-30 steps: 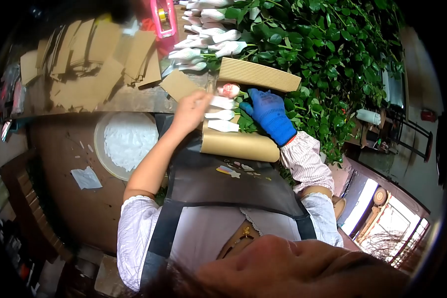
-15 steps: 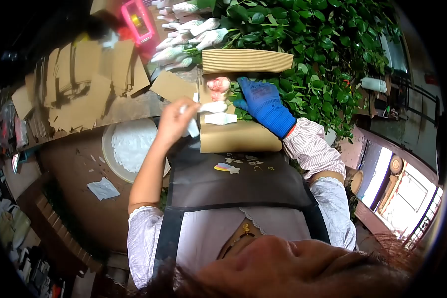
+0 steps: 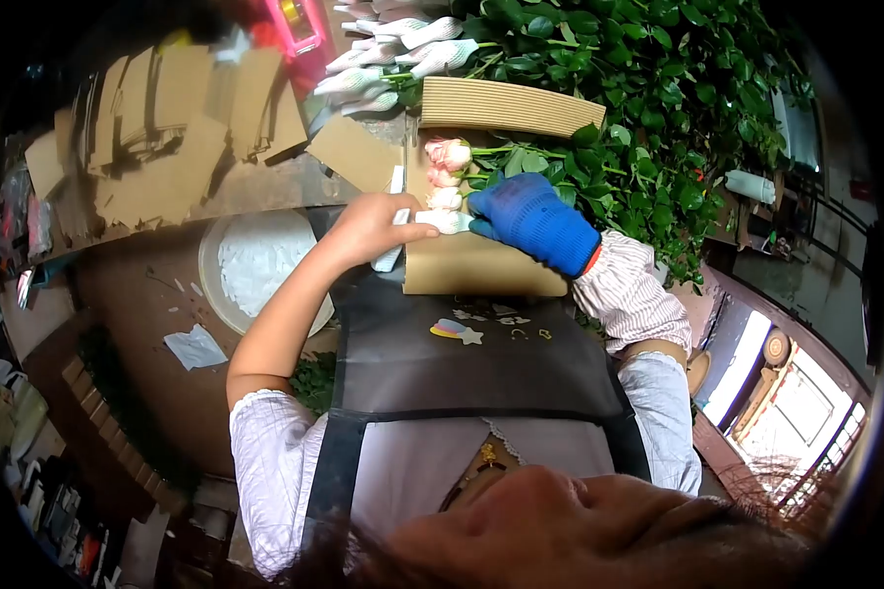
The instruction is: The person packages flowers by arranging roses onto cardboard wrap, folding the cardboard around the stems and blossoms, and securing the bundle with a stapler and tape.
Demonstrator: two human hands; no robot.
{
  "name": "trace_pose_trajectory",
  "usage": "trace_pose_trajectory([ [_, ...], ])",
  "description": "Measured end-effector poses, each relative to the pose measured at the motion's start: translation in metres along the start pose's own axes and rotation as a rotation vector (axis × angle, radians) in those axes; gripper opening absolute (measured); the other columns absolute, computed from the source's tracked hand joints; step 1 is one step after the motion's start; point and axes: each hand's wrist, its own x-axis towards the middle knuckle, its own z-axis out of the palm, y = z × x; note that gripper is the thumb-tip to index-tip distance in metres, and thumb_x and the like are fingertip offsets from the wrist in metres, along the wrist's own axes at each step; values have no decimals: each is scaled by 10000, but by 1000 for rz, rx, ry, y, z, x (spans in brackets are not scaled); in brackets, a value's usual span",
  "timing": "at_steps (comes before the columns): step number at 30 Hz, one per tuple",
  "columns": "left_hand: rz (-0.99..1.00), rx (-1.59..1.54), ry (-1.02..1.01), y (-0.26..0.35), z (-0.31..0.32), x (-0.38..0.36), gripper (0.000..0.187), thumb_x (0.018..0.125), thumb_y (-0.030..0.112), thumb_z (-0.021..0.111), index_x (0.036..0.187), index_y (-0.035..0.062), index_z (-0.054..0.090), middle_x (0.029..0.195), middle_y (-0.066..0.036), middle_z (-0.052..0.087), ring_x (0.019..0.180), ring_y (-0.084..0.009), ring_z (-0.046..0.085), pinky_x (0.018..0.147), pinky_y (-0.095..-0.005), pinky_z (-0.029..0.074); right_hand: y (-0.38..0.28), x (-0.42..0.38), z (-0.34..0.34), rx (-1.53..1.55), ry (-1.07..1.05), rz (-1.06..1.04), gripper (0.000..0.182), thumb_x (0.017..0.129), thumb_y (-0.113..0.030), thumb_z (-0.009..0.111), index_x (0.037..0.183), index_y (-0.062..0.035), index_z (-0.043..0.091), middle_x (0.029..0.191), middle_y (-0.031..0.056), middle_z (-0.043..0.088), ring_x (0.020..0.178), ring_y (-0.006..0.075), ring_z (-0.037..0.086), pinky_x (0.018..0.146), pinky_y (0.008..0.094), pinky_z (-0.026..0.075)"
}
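Observation:
My bare left hand [image 3: 385, 231] pinches a white foam net sleeve [image 3: 446, 222] that sits around a flower head, thumb along its side. In a blue knitted glove, my right hand [image 3: 535, 221] is closed at the sleeve's stem end; its fingertips are partly hidden. Pink roses [image 3: 449, 154] lie in a row just beyond, heads to the left and leafy stems to the right. Under the flowers is brown corrugated cardboard [image 3: 486, 270], its near part curving down toward me. White foam strips [image 3: 387, 257] lie beside and below my left hand.
A ridged cardboard piece [image 3: 511, 106] stands behind the roses. Sleeved flowers [image 3: 432, 49] and dense foliage [image 3: 648, 98] fill the back. Cardboard pieces [image 3: 167, 108] are stacked at left near a pink tape dispenser [image 3: 300, 25]. A round tub [image 3: 255, 275] of white pieces stands below the table edge.
My left hand has come down from above the flowers onto the near sleeve. My right hand's fingers, stretched over the stems before, have curled in at its stem end. More pink rose heads show.

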Motion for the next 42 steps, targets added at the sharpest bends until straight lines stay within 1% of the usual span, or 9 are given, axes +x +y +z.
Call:
trace_pose_trajectory([
  [12, -10, -791, 153, -26, 36, -10, 225, 885, 215, 748, 760, 53, 655, 759, 5, 671, 733, -78, 569, 702, -243, 438, -17, 7, -11, -143, -54, 14, 203, 913, -228, 586, 948, -86, 727, 868, 114, 753, 813, 279, 742, 667, 433, 574],
  [15, -82, -1087, 497, -42, 6, -37, 110, 872, 183, 714, 828, 84, 696, 762, -23, 673, 676, -85, 580, 624, -219, 430, -15, 14, -8, -202, -151, 32, 194, 891, -210, 601, 929, -86, 745, 882, 111, 757, 835, 276, 744, 674, 435, 575],
  [17, -9, -685, 565, -57, -29, -76, 210, 889, 194, 706, 732, 85, 619, 691, 9, 604, 622, -56, 504, 571, -223, 371, -16, 12, -11, -218, -113, 0, 181, 882, -195, 611, 910, -88, 755, 875, 110, 756, 829, 272, 744, 660, 433, 568],
  [19, -274, -159, 426, -60, -38, -108, 243, 905, 230, 688, 736, 67, 625, 566, 17, 536, 516, -120, 465, 542, -291, 376, -17, 15, -8, -299, -101, -44, 169, 878, -177, 616, 901, -91, 761, 873, 107, 757, 821, 265, 743, 643, 429, 558],
  [22, -144, 736, 375, -69, -21, -121, 233, 827, 280, 753, 900, 66, 698, 927, -140, 654, 916, -357, 600, 769, -420, 464, -21, 26, 5, -475, -127, -101, 156, 874, -149, 619, 902, -101, 765, 870, 96, 758, 805, 252, 740, 616, 420, 537],
  [26, 91, 104, 487, -40, 7, -49, 539, 852, 365, 760, 1218, 26, 556, 1207, -200, 591, 1186, -388, 517, 1023, -437, 411, -30, 29, -11, -546, -195, -133, 142, 875, -145, 622, 890, -112, 759, 862, 73, 757, 805, 242, 735, 613, 415, 521],
  [30, 347, -42, 357, -32, 35, 21, 909, 695, 440, 884, 1346, 48, 385, 1382, -239, 388, 1340, -411, 372, 1115, -439, 346, -15, 20, -7, -435, -97, -147, 131, 895, -198, 621, 903, -123, 728, 880, 93, 743, 831, 255, 728, 641, 429, 527],
  [35, 287, -48, 278, -34, 37, 27, 888, 676, 402, 890, 1325, 73, 382, 1428, -256, 292, 1396, -452, 285, 1149, -447, 303, -13, -19, -17, -6, 376, -5, 230, 913, -378, 627, 1023, -176, 613, 771, 69, 699, 759, 305, 691, 653, 442, 517],
  [42, 251, -65, 275, -31, 38, 21, 814, 691, 387, 879, 1283, 88, 407, 1468, -312, 245, 1437, -493, 208, 1167, -467, 272, -8, 10, 9, -119, 366, -19, 265, 886, -372, 691, 947, -126, 614, 718, 94, 663, 660, 317, 665, 582, 449, 490],
])
